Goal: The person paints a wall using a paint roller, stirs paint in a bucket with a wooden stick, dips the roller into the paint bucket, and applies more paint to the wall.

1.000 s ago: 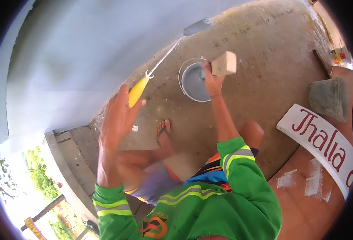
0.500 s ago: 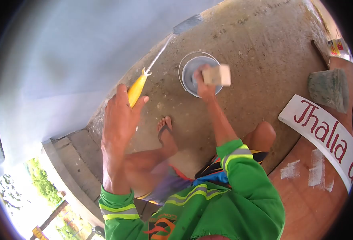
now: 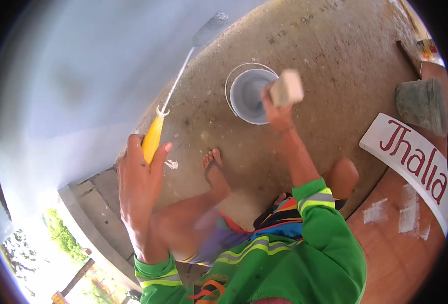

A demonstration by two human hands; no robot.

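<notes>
My left hand is wrapped round the yellow handle of a paint roller. The grey roller head lies against the pale wall near its foot. My right hand grips a pale wooden block, slightly blurred, above the right rim of the bucket. Grey paint shows in the bucket, whose thin wire handle rests to its left. Whatever is under the block and my right fingers is hidden.
A white sign with red letters lies at the right, near a dirty grey bucket. Beyond are a small labelled container and a dark bar. Steps are at the lower left. White smears mark the reddish floor.
The roller has moved left along the wall, and my left hand has moved down and left. My right hand dipped toward the bucket with the block, then shifted right to its rim.
</notes>
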